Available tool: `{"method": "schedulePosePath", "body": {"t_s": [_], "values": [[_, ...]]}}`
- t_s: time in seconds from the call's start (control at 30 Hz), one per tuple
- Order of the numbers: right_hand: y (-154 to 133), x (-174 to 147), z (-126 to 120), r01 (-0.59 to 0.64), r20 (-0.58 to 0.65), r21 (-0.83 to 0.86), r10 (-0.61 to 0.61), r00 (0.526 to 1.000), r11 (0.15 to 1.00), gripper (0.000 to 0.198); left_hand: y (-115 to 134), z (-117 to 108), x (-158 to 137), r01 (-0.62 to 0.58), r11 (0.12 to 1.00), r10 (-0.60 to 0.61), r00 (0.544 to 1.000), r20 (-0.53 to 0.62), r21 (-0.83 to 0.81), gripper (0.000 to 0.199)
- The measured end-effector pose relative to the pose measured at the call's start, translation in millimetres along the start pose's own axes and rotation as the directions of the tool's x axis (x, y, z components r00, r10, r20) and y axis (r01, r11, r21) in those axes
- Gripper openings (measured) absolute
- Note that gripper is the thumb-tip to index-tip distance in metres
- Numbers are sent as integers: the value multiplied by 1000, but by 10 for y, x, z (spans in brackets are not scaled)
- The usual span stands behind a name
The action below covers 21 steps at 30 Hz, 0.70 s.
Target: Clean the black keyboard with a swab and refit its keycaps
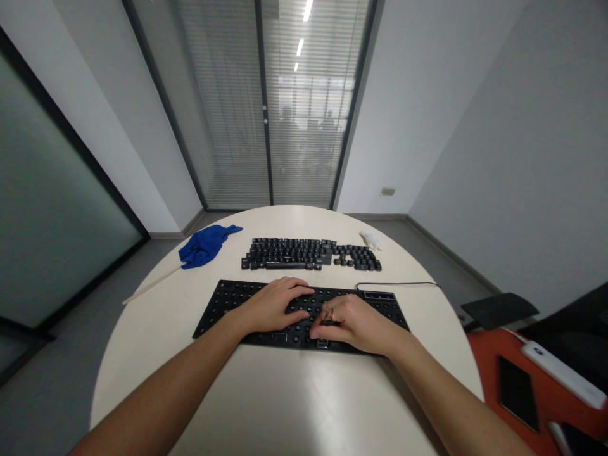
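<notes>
A black keyboard base, stripped of its keycaps, lies across the white round table with bare key sockets showing. My left hand rests on its middle, palm down, with thumb and fingers stretched apart and nothing in them. Just to the right, my right hand is over the base, its fingers bent down and drawn toward the thumb near the lower sockets. Whatever those fingertips may hold is hidden. Beyond the base, the loose black keycaps are laid out in rows like a keyboard.
A blue cloth lies at the table's left, beside a thin pale stick. A crumpled white tissue sits at the back right. The keyboard's cable runs off right. An orange chair holds a dark phone and a white power strip.
</notes>
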State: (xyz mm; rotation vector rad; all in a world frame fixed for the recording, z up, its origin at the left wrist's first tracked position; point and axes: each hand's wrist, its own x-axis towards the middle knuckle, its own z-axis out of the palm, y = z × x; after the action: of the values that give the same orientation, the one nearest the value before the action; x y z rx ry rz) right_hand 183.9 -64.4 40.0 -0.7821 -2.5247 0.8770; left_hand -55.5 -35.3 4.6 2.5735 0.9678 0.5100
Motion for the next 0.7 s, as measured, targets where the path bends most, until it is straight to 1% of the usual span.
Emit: {"method": "schedulePosePath", "body": {"t_s": [0.13,0.23,0.4,0.47,0.57,0.7], "values": [[-22,-32,-73,29,53,35,-31,998,999,29,-7,3,2,3,1000,-3,1000,1,-1,46],[14,-67,-119,2,31,50,-4,1000,999,27,-17,4,2,-4,1000,4,1000,6,-7,47],[81,-127,-189,-4,1,166,4,1000,986,23,-12,1,-5,0,1000,0,1000,3,5,47],[85,-150,-219,-12,-6,183,13,1000,983,22,-7,4,-7,-4,1000,4,1000,0,12,47],[100,-175,-241,-54,-8,175,56,998,983,21,-5,10,-5,-7,1000,7,1000,-1,13,47],[192,-189,-227,-168,-1,206,172,985,964,24,-12,10,-2,-15,1000,15,1000,-10,9,46]]}}
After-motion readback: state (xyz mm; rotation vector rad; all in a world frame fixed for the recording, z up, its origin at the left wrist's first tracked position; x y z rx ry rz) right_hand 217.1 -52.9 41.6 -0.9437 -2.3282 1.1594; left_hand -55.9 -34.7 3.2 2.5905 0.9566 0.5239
